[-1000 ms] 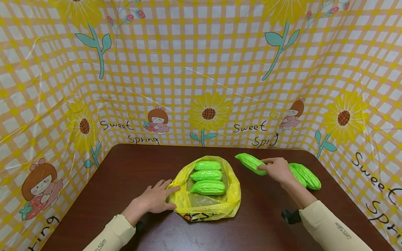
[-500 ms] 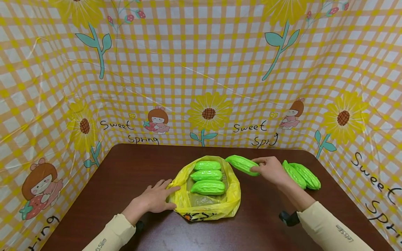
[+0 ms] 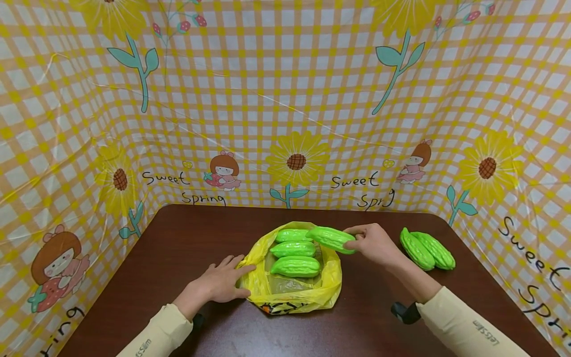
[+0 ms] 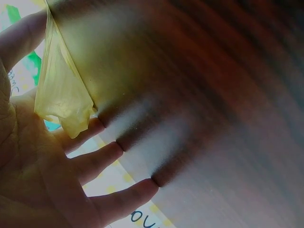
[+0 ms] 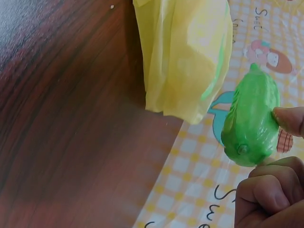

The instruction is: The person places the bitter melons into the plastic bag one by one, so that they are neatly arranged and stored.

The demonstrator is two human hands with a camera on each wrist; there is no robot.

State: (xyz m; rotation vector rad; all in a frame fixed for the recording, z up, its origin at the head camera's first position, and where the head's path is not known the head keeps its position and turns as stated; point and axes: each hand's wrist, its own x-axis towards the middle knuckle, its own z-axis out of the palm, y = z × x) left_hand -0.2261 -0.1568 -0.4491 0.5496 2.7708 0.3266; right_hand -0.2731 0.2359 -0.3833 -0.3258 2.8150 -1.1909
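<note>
My right hand (image 3: 375, 244) pinches a bright green bitter melon (image 3: 331, 239) by its right end, its left tip over the right rim of a yellow plastic bag (image 3: 332, 277). In the right wrist view the bitter melon (image 5: 251, 118) shows between thumb and curled fingers, beside the bag (image 5: 183, 57). Inside the open bag three green bitter melons lie in a row, the nearest bitter melon (image 3: 295, 267) the largest in view. My left hand (image 3: 221, 281) rests with spread fingers on the table at the bag's left side, and in the left wrist view a fold of yellow plastic (image 4: 66, 90) lies against it.
Two more bitter melons (image 3: 427, 250) lie side by side on the right of the dark brown table (image 3: 196, 223). A checked cloth (image 3: 250, 109) with flower prints hangs around the back and both sides.
My right hand has carried the bitter melon left, from beyond the bag's right side to over its rim. The left hand and the bag have stayed in place.
</note>
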